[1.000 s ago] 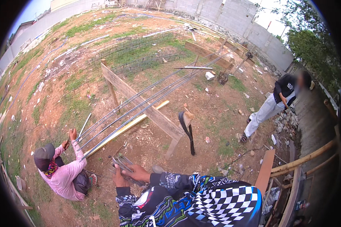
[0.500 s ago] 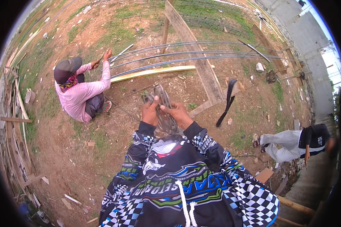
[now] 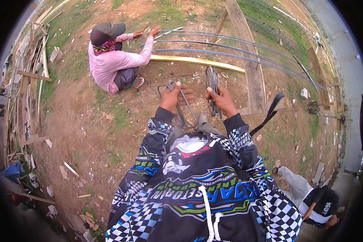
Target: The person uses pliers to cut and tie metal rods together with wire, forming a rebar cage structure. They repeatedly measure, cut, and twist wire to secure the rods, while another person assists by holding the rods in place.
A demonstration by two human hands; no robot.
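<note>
Stirrups of bent steel wire were held in both hands above bare dirt, as seen from the head camera. The left hand [image 3: 174,98] was closed around one bundle of stirrups [image 3: 180,105], its fingers wrapped over the top of the loops. The right hand [image 3: 221,101] was clenched on a second bundle [image 3: 212,86], held upright just beside the first.

Places were taken from the yellow plank [image 3: 197,61] lying on the ground. Both bundles were held on the near side of it, close to its middle. Long rebars [image 3: 238,47] were laid in parallel just beyond it, resting across a wooden trestle [image 3: 246,52] that crossed its right end. At its left end a crouching person in pink [image 3: 115,60] was seen, with hands on the rebar ends. Well to the right of it and nearer, another person in a dark top [image 3: 314,199] was bent over.

No stirrups could be made out on the rebars, so the cage was judged barely begun: the bars were laid out, while the stirrups were not yet threaded on or tied.
</note>
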